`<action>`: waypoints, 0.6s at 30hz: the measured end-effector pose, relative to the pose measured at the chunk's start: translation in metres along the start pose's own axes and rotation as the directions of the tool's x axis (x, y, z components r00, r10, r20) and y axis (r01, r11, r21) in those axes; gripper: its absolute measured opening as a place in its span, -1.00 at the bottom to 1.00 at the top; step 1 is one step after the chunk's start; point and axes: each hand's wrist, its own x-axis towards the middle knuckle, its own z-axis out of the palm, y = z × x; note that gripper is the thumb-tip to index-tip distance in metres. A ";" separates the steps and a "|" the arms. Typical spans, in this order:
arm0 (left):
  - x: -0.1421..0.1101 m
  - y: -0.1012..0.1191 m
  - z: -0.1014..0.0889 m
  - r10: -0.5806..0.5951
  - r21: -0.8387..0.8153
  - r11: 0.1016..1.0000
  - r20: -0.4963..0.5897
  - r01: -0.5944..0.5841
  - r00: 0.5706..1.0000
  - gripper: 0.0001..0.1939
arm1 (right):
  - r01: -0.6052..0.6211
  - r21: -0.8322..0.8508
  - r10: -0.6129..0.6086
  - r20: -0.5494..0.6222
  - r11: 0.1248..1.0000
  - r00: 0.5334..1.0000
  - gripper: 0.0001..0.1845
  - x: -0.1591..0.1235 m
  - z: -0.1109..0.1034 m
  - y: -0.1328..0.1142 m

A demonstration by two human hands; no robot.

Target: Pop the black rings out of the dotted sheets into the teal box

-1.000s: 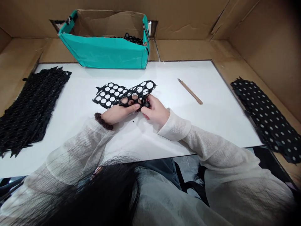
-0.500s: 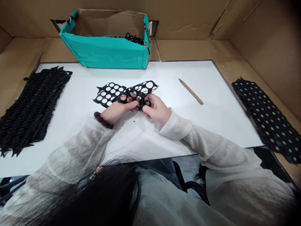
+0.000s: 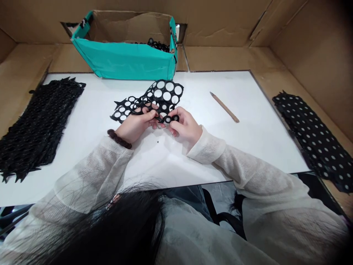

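Note:
A black perforated sheet (image 3: 162,96) with large round holes is bent upward over the white tabletop (image 3: 204,99). My left hand (image 3: 140,123) is closed on its near edge, thumb on top. My right hand (image 3: 185,125) pinches small black rings (image 3: 171,118) at the sheet's near right corner; whether they are fully separate from the sheet I cannot tell. Another part of black perforated sheet (image 3: 122,111) lies flat to the left, partly covered by my left hand and the bent piece. A tiny dark scrap (image 3: 157,141) lies just in front of my hands.
A teal-fronted cardboard box (image 3: 124,60) with black rings inside stands at the back. Stacked black perforated sheets (image 3: 38,125) lie at left, and a black sheet with small holes (image 3: 311,136) at right. A brown pen-like tool (image 3: 224,107) rests right of my hands.
The bent sheet has swung upward and away, its holes now facing me more. My left hand has shifted slightly left and back. Two ring shapes now show clearly at my right fingertips.

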 end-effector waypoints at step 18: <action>0.002 -0.011 -0.010 0.071 0.222 0.972 0.015 -0.073 0.997 -0.77 | 0.097 -0.091 -0.096 0.014 0.991 0.995 -0.73 0.001 -0.001 0.016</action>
